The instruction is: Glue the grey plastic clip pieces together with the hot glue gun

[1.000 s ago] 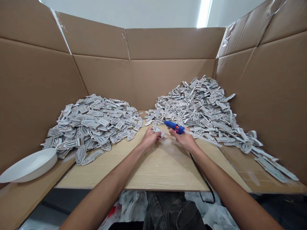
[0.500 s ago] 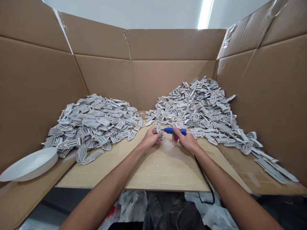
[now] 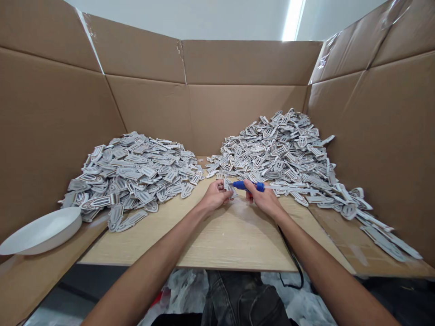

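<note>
My right hand (image 3: 263, 194) is wrapped around a blue glue gun (image 3: 242, 185), its nozzle pointing left. A pale glue stick (image 3: 272, 187) seems to extend from its rear. Between the fingers of my left hand (image 3: 215, 194) is a small grey-white cut-out piece (image 3: 228, 185), flat with slots in it. The nozzle tip is at this piece; whether they touch I cannot tell. Both hands are just above the wooden board (image 3: 220, 240), close together.
Similar cut-outs are heaped on the left (image 3: 136, 172) and, higher, on the right (image 3: 278, 149). A white bowl (image 3: 44, 231) stands at the left edge. Cardboard walls (image 3: 248, 108) enclose the back and sides. A black cord (image 3: 292, 256) hangs below my right forearm.
My left hand and the cut-out piece have shifted very slightly to the right and down. The glue gun stays at the piece, almost unmoved.
</note>
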The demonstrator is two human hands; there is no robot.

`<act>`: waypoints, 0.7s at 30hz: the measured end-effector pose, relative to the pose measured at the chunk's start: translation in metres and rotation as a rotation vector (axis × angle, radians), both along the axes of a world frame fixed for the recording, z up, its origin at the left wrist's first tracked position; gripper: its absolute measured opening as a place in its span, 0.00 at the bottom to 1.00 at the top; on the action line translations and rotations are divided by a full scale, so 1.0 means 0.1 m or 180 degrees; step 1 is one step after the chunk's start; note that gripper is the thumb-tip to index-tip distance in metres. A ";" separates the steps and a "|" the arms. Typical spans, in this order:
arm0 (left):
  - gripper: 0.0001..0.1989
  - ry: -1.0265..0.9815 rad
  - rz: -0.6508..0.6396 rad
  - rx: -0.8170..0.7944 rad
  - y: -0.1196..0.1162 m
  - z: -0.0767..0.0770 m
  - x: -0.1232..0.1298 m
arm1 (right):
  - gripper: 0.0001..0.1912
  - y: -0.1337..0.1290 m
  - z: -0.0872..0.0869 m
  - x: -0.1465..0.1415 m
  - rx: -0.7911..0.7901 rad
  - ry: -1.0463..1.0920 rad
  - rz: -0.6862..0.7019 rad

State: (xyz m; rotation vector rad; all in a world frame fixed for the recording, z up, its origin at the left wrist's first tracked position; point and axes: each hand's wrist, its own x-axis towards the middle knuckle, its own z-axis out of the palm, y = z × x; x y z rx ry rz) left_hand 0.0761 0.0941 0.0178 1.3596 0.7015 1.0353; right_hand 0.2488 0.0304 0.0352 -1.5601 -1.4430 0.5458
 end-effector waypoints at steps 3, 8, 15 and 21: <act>0.17 0.0026 0.0008 0.0009 0.01 -0.02 -0.01 | 0.34 0.01 -0.01 0.00 0.0028 -0.0133 -0.0151; 0.17 0.0076 0.0064 0.0072 0.02 -0.04 -0.01 | 0.34 0.02 -0.01 0.01 0.0109 -0.0223 -0.0160; 0.16 0.0042 0.0138 0.0228 -0.01 -0.03 -0.01 | 0.31 0.01 0.01 -0.02 0.0055 -0.0177 -0.0272; 0.15 0.0064 0.0223 0.0384 -0.01 -0.01 0.00 | 0.31 0.01 0.01 -0.04 0.0062 -0.0161 -0.0382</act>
